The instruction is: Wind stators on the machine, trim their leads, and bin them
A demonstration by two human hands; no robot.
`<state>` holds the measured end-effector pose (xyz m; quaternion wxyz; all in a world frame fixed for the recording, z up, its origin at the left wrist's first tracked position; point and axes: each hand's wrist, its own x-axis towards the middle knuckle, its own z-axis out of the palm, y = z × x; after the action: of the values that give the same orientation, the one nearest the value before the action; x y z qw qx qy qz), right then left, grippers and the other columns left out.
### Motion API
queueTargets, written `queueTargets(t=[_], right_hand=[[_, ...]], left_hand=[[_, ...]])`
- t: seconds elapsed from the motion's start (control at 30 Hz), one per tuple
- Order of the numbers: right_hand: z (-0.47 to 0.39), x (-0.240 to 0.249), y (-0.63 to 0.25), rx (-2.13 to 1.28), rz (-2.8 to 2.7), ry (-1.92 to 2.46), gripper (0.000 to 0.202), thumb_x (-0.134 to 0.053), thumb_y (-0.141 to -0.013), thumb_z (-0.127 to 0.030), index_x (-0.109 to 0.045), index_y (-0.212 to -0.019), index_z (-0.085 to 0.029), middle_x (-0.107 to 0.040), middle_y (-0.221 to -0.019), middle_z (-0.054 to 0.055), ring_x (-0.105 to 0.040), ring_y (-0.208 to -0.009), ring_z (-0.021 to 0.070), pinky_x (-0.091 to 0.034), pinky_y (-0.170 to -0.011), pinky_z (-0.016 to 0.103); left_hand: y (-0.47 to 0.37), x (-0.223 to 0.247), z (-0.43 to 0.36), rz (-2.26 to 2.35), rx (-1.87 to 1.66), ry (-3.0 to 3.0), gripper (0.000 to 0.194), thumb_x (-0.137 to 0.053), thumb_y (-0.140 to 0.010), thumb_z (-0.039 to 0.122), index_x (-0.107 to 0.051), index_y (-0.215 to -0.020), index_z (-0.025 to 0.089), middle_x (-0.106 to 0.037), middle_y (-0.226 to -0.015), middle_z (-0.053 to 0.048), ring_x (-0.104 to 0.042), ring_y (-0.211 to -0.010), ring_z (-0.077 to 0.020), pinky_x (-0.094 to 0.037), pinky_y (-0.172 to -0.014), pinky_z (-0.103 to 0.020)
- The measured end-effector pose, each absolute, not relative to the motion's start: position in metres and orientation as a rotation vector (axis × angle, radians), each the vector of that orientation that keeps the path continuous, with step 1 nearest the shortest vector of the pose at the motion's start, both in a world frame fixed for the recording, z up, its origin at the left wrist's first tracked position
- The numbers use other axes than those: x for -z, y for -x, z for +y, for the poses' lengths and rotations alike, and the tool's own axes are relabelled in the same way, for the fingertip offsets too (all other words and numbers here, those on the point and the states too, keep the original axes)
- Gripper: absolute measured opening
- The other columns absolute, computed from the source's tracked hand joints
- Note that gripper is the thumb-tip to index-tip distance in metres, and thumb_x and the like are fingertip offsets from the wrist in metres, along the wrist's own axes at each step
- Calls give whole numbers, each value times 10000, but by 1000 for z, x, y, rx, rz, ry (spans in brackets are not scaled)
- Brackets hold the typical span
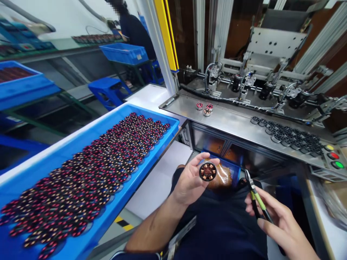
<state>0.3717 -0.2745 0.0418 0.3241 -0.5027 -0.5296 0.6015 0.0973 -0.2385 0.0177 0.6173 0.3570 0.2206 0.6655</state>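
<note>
A round black part with copper windings [207, 171] is pinched between the thumb and fingers of my left hand [191, 182], its open face turned up toward the camera. My right hand [276, 213] is wrapped round cutting pliers with green and black handles [256, 198], their metal jaws pointing up and away from me. The pliers and the wound part are apart, both above my lap. On my left, many red, black and copper wound parts [103, 162] lie in rows in a long blue tray [143, 175].
Three wound parts [207, 112] sit on the metal ledge [184, 104] before a machine [271, 68]. Several black parts [292, 137] stand right of them, near red and green buttons [336, 160]. Behind the tray are a blue stool [104, 85] and a seated person [135, 32].
</note>
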Motion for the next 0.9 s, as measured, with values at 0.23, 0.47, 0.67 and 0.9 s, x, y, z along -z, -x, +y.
queueTargets(t=[0.23,0.47,0.67,0.9], right_hand=[[-271,-35,-364,-1580,-1389,1342,563,-708,-841,-272,-622,-1397,-286,-723,-1162,107,-701,-964,213,-572,-958,389],[-246,-37,-362,-1548,-1656,1305,640,-682,-803,-231,-578,-1434,-233,-730,-1123,119,-709,-967,230,-581,-928,400],[-122,-66,-338,-472,-2187,1246,655,-635,-753,-239,-614,-1405,-176,-674,-1173,125,-668,-1050,289,-520,-1000,465],[10,-65,-289,45,-2395,1590,499,-693,-821,-267,-711,-1269,-50,-688,-1161,258,-658,-1038,313,-477,-878,406]], left_hand=[[-93,-13,-239,539,-1550,-923,644,-843,-742,525,-598,-1275,258,-759,-1194,-132,-773,-939,-254,-640,-769,-347],[-92,-27,-241,439,-1521,-735,586,-954,-637,240,-679,-1152,292,-797,-1129,-19,-770,-957,-172,-616,-832,-243],[-92,-34,-251,388,-1557,-757,544,-926,-662,112,-706,-1130,282,-805,-1105,-15,-765,-917,-120,-593,-823,-187],[-60,-4,-314,904,-1700,-876,583,-858,-697,53,-637,-1198,254,-746,-1086,-27,-725,-989,-142,-569,-892,-240]])
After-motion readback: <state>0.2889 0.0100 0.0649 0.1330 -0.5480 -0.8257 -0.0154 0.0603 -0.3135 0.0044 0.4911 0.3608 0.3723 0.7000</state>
